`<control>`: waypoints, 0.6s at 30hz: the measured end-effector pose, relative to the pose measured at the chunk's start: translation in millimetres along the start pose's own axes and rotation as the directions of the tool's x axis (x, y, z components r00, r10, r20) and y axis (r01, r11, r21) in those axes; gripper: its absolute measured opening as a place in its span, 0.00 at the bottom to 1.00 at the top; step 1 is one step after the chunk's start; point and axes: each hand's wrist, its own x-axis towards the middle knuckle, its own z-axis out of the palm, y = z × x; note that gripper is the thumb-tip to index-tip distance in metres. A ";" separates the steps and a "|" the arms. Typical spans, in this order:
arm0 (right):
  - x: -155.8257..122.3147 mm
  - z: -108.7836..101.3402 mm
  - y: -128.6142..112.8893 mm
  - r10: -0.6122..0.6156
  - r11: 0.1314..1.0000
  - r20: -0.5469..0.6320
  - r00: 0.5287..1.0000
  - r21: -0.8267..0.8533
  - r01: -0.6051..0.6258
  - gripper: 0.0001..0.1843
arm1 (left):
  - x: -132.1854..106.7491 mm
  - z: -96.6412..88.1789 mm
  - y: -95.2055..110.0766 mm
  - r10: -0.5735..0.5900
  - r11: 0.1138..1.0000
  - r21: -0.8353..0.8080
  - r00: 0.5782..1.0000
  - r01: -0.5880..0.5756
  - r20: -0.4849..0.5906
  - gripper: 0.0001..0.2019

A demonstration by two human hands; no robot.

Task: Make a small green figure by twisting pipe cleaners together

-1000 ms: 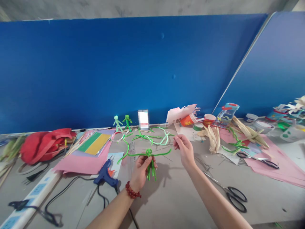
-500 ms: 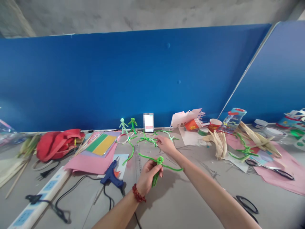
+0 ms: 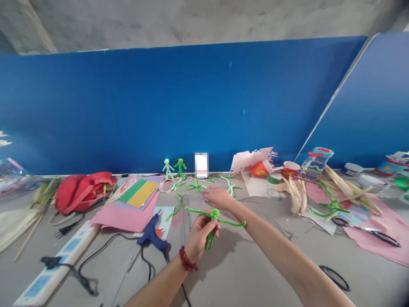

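Observation:
My left hand (image 3: 200, 234) is closed around a green pipe-cleaner figure (image 3: 215, 214). Its coiled round head shows above my thumb, two long arms stick out to the sides, and a bundled lower part hangs below the fingers. Farther back, my right hand (image 3: 219, 198) hovers low over the table with its fingers stretched to the left, and nothing shows in them. Just beyond it lie loose green pipe cleaners (image 3: 195, 186). A clear ruler (image 3: 186, 215) lies left of the held figure. Two finished-looking small figures, one pale (image 3: 167, 169) and one green (image 3: 181, 169), stand by the blue partition.
A blue glue gun (image 3: 152, 236) and a white power strip (image 3: 68, 256) with cables lie at left, near pink paper (image 3: 128, 217) and a red bag (image 3: 81, 194). Right are paper cups (image 3: 261, 168), dried husks (image 3: 295, 198) and scissors (image 3: 370, 230).
My right hand has drawn slightly left and nearer, away from the loose pipe cleaners, and its fingers look more stretched. My left hand keeps the figure in nearly the same place.

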 end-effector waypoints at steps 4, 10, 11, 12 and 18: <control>3.3 3.1 0.8 -0.035 0.999 -0.032 0.999 0.009 0.035 0.09 | 0.4 2.1 2.1 0.018 1.000 0.008 1.000 -0.018 -0.006 0.13; 7.3 -18.5 -6.3 -0.004 0.988 -0.228 0.974 0.150 0.039 0.10 | 1.0 0.6 0.2 0.002 1.000 0.016 1.000 -0.002 -0.026 0.15; 8.3 -24.2 -8.5 0.019 0.984 -0.264 0.964 0.177 0.030 0.11 | 1.1 0.1 -0.4 0.001 1.000 0.016 1.000 0.000 -0.027 0.15; 9.2 -30.6 -11.1 0.036 0.977 -0.300 0.953 0.212 0.030 0.12 | 1.1 -0.2 -0.9 0.001 1.000 0.015 1.000 -0.001 -0.029 0.15; -3.1 -92.1 -34.6 0.104 0.854 -0.601 0.792 0.463 0.239 0.09 | 0.6 -0.6 -1.7 0.002 1.000 0.020 0.999 -0.001 -0.038 0.16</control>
